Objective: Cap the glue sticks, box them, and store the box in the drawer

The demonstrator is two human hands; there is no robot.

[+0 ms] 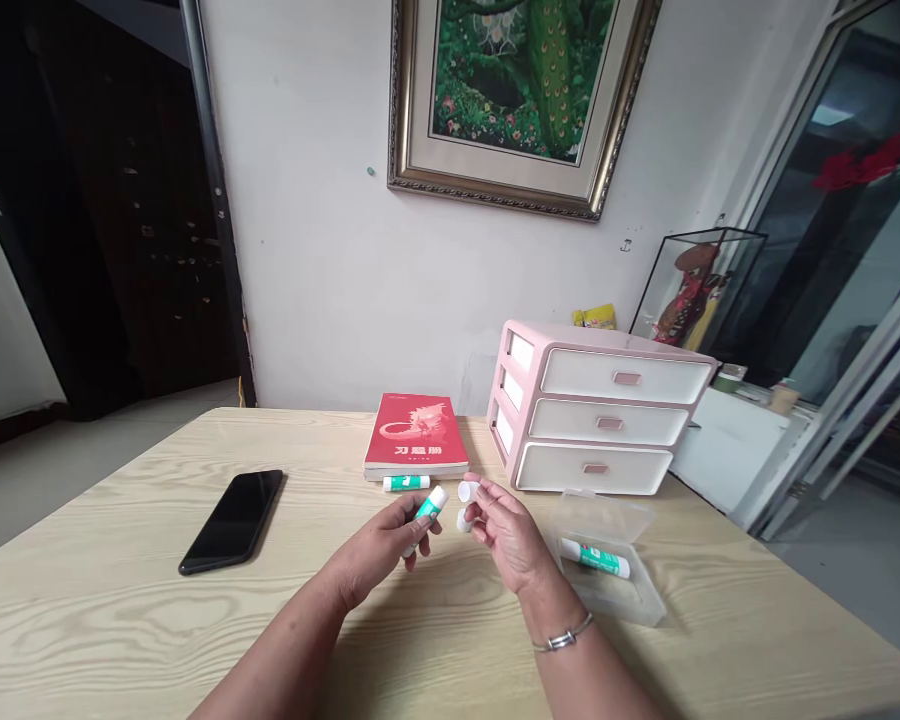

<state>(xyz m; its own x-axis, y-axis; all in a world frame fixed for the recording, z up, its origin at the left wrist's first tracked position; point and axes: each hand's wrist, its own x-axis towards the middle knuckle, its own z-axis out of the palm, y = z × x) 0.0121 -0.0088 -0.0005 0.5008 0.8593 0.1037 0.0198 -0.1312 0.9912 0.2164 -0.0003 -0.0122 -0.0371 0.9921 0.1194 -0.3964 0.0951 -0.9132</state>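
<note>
My left hand (382, 540) is closed around a green and white glue stick (431, 505), tilted with its white end up and to the right. Between the thumb and fingertips of my right hand (511, 535) is a white cap (466, 491), its hollow end toward the glue stick and a small gap between them. Just below sits a second white cap (463, 520) by my right fingers; whether they touch it I cannot tell. Another glue stick (406, 483) lies along the front of a red book (418, 432). A third glue stick (596, 558) rests inside an open clear plastic box (640, 600).
A black phone (232, 522) lies on the left of the wooden table (120, 600). Behind the plastic box stands a pink and white drawer unit (604, 415). A yellow packet (595, 317) and a glass display case (697, 285) are behind it.
</note>
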